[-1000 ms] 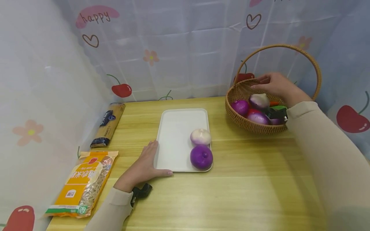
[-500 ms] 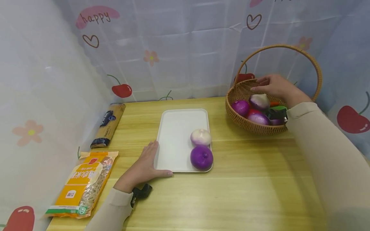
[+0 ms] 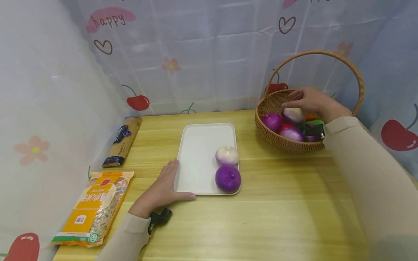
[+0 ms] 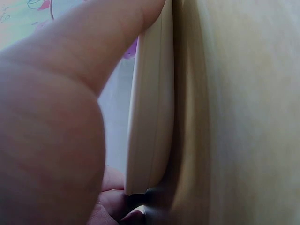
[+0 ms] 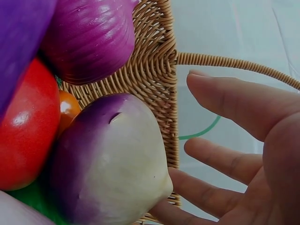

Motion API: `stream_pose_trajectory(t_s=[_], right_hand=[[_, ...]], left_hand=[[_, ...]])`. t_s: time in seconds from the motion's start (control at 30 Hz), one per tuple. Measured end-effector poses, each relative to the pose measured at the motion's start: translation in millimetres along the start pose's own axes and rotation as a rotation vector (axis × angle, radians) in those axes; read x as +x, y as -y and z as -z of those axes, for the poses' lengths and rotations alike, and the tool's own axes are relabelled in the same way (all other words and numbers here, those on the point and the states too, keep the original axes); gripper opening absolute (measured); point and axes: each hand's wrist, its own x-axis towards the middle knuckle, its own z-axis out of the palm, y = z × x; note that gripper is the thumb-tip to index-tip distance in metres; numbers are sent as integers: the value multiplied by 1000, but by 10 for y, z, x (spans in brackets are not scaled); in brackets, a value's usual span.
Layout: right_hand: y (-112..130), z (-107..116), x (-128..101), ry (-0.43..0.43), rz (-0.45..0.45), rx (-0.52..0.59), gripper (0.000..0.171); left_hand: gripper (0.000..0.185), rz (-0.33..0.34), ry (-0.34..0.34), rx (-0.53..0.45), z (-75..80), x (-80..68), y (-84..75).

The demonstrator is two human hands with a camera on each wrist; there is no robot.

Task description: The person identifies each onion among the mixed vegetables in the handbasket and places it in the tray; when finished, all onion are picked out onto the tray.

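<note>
Head view: fairly bright, even; soft shadow on wooden table (image 3: 261, 217) left of right sleeve (image 3: 365, 174), pale sheen lower down; small print on spaghetti packet (image 3: 123, 142) blurred. Left wrist: dim, hazy; dark shadow beside white tray (image 4: 150, 108), top-left corner washed out. Right wrist: dim, sharper; white glints on red onion (image 5: 89, 42).

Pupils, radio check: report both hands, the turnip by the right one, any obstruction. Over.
Left hand at near-left corner of white tray. Right hand over turnip, contact unclear. Turnip inside wicker basket; purple onion close by, nothing seen between hand and turnip.
</note>
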Motion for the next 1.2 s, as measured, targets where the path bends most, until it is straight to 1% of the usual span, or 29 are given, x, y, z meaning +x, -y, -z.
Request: stream_pose_trajectory(t_s=[0.17,0.4,0.53,0.77,0.97,1.07,1.2], right_hand=[[-8,-6,1,11,-1,7,83],[-13,-6,4,30,-6,-46,87],[-24,-8,13,39,-15,-56,90],[-14,-9,0,61,-26,-26,93],[-18,1,-22,86,-35,-95,94],[-32,-2,-26,101,-39,-81,95],[-54,-15,-28,122,-50,-20,94]], left_hand=[[142,3,2,0,2,-2,2],[143,2,-3,3,3,-3,6],[143,9,4,2,8,-8,4],[142,6,2,4,21,-10,1],[142,2,0,2,31,-9,-5],[143,-1,2,5,29,-6,-7],[143,2,4,5,27,-7,-4]])
